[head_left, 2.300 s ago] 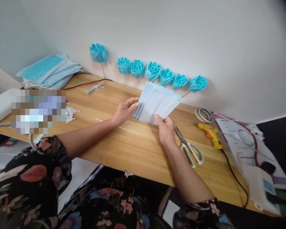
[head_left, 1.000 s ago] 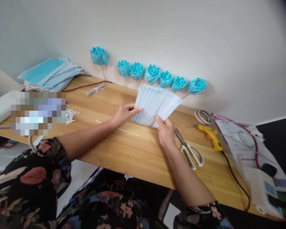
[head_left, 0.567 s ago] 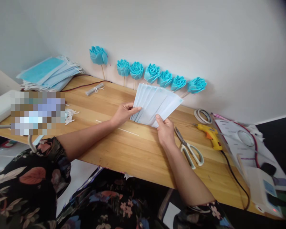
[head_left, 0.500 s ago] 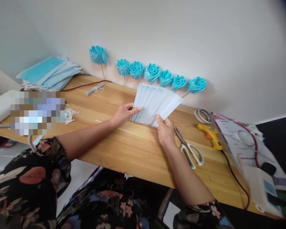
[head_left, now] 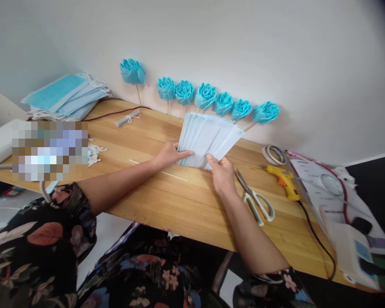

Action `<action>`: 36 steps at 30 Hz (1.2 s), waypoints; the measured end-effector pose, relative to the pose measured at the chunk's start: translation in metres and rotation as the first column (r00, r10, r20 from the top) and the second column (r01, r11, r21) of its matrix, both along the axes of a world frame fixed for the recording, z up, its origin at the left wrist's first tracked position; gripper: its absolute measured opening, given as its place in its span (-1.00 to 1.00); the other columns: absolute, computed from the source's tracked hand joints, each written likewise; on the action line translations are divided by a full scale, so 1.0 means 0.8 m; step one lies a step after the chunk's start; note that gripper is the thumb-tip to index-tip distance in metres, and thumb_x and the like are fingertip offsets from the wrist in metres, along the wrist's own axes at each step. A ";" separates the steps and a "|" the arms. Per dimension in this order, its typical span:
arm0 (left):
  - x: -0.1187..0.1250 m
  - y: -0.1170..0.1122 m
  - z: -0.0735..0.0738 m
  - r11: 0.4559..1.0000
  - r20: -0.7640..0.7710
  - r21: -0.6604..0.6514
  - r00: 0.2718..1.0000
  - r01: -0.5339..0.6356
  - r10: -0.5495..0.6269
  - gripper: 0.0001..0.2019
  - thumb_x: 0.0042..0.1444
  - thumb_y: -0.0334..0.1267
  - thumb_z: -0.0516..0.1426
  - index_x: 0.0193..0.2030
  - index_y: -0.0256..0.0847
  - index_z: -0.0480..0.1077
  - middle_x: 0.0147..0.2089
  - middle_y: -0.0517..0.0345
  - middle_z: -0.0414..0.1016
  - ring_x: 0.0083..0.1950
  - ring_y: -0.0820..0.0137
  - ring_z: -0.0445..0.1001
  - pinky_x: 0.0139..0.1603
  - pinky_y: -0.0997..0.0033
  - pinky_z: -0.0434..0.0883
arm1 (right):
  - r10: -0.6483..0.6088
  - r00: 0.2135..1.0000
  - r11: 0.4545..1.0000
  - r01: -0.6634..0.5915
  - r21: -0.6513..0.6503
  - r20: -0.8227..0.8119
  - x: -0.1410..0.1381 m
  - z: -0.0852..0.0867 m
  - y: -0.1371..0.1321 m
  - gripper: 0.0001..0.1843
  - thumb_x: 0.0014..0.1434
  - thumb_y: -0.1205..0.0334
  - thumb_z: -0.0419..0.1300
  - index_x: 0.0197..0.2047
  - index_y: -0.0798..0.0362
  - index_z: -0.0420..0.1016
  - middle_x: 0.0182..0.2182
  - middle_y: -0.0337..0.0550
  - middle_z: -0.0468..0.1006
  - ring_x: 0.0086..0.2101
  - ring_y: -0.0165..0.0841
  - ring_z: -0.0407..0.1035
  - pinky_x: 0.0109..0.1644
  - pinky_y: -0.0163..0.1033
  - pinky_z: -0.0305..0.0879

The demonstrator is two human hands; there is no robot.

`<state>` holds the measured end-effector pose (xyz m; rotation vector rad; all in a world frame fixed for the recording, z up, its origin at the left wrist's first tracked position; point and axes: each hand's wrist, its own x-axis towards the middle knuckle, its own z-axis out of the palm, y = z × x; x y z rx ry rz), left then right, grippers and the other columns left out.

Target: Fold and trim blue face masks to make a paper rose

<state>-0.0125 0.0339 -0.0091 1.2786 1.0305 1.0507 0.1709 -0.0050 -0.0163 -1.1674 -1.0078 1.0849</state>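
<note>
Both hands hold a fanned stack of pale blue mask sheets (head_left: pixel 207 137) upright above the wooden table (head_left: pixel 167 201). My left hand (head_left: pixel 170 155) pinches the stack's lower left edge, thumb lying across the front. At the lower right corner my right hand (head_left: pixel 223 173) grips the same stack, thumb on its face. Behind the stack, a row of blue fabric roses on sticks (head_left: pixel 205 96) leans against the white wall.
A pile of blue face masks (head_left: pixel 66 94) lies at the far left. Scissors (head_left: pixel 255 199), a yellow glue gun (head_left: pixel 284 179) with a black cord, and a tape roll (head_left: pixel 272 154) sit to the right. A thin white stick (head_left: pixel 160 171) and cut ear loops (head_left: pixel 94 154) lie left.
The fan of sheets has narrowed and dropped slightly toward the table. My left hand has slid along the stack's lower edge toward the right hand.
</note>
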 end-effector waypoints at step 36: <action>-0.003 0.001 0.008 0.982 -0.028 0.185 0.999 0.040 -0.035 -0.62 -0.08 0.03 0.36 -0.39 -0.30 0.48 -0.40 0.14 0.50 -0.34 0.39 0.44 -0.36 0.45 0.38 | 0.007 0.987 1.000 -0.011 0.019 0.161 0.006 -0.007 0.003 -0.74 -0.01 0.02 0.40 -0.39 0.06 0.62 -0.38 -0.24 0.67 -0.30 -0.29 0.51 -0.12 -0.19 0.41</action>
